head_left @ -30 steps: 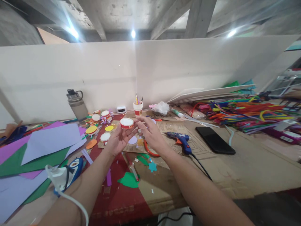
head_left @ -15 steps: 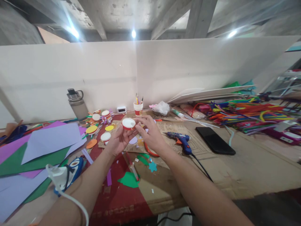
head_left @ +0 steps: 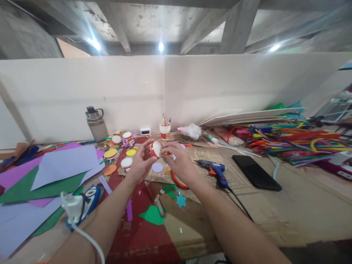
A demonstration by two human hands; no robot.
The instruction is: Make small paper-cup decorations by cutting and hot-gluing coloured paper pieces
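Between my hands, above the table, is a short red-and-white paper cup piece [head_left: 156, 149], tilted so its white round face points right. My left hand [head_left: 140, 161] is closed around its left side. My right hand [head_left: 178, 159] has its fingertips pinched at the right edge of the same piece. Below them lie a lilac paper disc [head_left: 157, 167] and an orange-red loop [head_left: 180, 181]. Similar cup pieces stand to the left, one with a white top [head_left: 127, 164] and one with a yellow top [head_left: 110, 154].
A blue glue gun [head_left: 216, 168] and a black phone [head_left: 255, 172] lie to the right, before bundled pipe cleaners [head_left: 299, 137]. Coloured paper sheets [head_left: 66, 165] and a power strip [head_left: 92, 196] are left. A bottle [head_left: 96, 126] and pen cup [head_left: 165, 131] stand behind.
The cup piece has turned from its white face pointing up to facing right, and my hands have turned with it. The view has shifted slightly.
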